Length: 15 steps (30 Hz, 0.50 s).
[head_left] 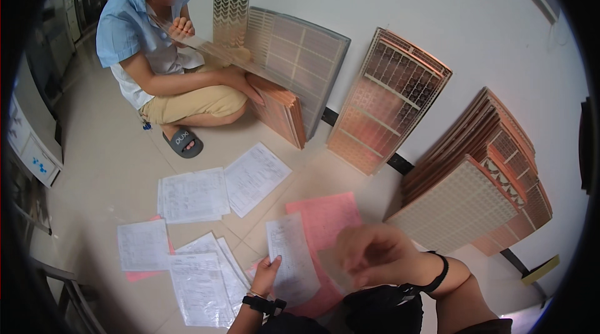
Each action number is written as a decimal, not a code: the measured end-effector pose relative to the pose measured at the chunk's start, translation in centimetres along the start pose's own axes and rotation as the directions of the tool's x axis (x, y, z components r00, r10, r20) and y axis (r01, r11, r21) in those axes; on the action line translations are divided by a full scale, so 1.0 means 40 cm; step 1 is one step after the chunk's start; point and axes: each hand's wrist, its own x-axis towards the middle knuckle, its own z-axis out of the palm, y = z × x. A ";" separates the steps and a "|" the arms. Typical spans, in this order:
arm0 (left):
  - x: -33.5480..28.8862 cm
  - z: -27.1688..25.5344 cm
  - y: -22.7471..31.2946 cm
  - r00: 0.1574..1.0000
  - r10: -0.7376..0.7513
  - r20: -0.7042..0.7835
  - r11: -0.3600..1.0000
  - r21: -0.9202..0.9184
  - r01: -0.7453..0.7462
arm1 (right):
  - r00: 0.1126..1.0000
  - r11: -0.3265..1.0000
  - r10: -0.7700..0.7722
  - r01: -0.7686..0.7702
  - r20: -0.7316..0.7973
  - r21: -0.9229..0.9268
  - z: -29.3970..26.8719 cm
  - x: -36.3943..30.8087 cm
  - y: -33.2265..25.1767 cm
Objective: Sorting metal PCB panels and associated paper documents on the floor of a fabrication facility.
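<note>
My left hand (267, 276) grips the lower left edge of a printed sheet (292, 258), which seems to be in a clear sleeve, its thumb lying on top. Raised to the right of that sheet is my right hand (377, 256), its fingers bent and smeared by motion; whether it holds anything does not show. A pink sheet (334, 212) lies on the floor beyond both hands. To the left, several printed sheets (199, 289) overlap on the tiles, and another paper stack (192, 195) lies farther off beside a single tilted sheet (257, 177).
A co-worker (134, 40) squats at the far left, handling a thin panel and a stack of copper-coloured boards (278, 109). More patterned panels (390, 99) lean on the wall. A thick row of boards (459, 202) stands at right. A dark metal frame (65, 290) is at lower left.
</note>
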 end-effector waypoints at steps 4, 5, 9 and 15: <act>0.003 0.002 -0.002 1.000 -0.001 -0.005 1.000 0.001 0.001 | 0.977 0.998 -0.060 0.061 -0.205 -0.003 -0.030 -0.049 -0.024; 0.004 0.002 -0.004 1.000 0.005 -0.002 1.000 0.008 -0.004 | 0.953 0.991 -0.116 0.129 -0.280 0.028 -0.028 -0.055 -0.038; 0.004 -0.002 -0.007 1.000 0.016 -0.012 1.000 0.026 -0.016 | 0.887 0.928 -0.277 0.347 -0.370 0.135 -0.023 -0.082 -0.075; 0.002 0.002 0.005 0.999 0.022 -0.031 0.998 0.061 -0.020 | 0.816 0.885 -0.417 0.464 -0.401 0.025 0.020 -0.095 -0.138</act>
